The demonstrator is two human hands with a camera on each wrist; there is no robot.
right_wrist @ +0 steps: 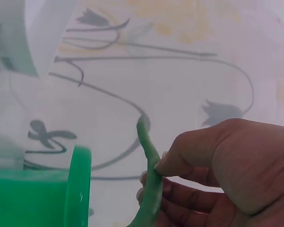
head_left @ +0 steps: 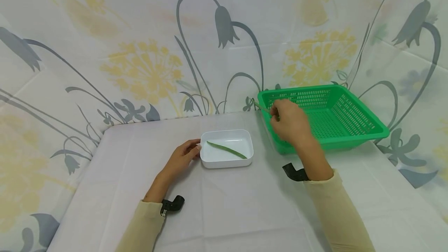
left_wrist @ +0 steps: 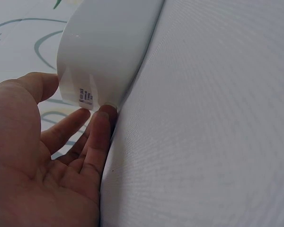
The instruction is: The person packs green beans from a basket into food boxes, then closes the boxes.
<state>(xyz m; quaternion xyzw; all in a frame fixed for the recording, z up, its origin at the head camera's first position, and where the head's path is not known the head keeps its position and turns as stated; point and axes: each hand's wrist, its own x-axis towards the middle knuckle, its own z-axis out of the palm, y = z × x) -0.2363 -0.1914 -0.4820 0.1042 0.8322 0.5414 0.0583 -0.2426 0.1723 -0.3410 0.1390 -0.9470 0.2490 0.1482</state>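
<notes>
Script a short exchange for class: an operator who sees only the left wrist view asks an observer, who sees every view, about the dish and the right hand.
Operator: I see the outer wall of the dish, not its inside. What is in there?
Observer: One bean lies slantwise inside.
Operator: And the right hand? What does it hold?
Observer: It pinches a second bean between thumb and fingers.
</notes>
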